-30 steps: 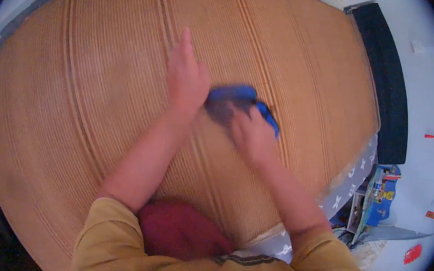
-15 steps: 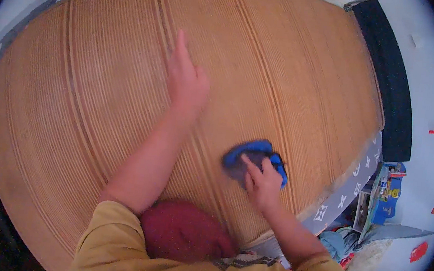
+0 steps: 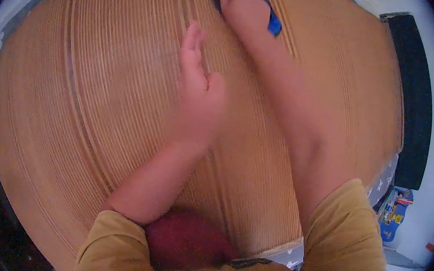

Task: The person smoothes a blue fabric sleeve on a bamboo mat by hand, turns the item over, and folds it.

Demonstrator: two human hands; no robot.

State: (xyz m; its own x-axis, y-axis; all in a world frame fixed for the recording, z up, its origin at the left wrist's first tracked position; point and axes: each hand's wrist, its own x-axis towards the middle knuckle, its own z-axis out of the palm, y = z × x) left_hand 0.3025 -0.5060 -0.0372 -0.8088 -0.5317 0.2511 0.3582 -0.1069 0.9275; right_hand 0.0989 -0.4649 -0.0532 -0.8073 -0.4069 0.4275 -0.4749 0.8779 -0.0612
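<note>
A tan woven mat (image 3: 124, 60) with darker brown stripes covers the bed. At the far side, my right hand (image 3: 245, 9) is closed on a cloth (image 3: 275, 26) in blue and dark grey, pressed against the mat. Part of the cloth lies under the hand, and its far edge meets the top of the picture. Nearer to me, my left hand (image 3: 198, 72) rests on its edge at the mat, fingers stretched out and together, holding nothing. Motion blurs the left wrist and the right forearm.
Along the right end stands a dark headboard (image 3: 413, 104). Grey bedding with white figures (image 3: 387, 179) shows at the mat's edge. A blue printed item (image 3: 393, 217) is beyond it, by the white wall. My maroon-clad knee (image 3: 184, 239) is on the mat.
My right hand has swept the cloth from the near right to the far side of the mat. My left hand has shifted slightly right and stays stretched out.
</note>
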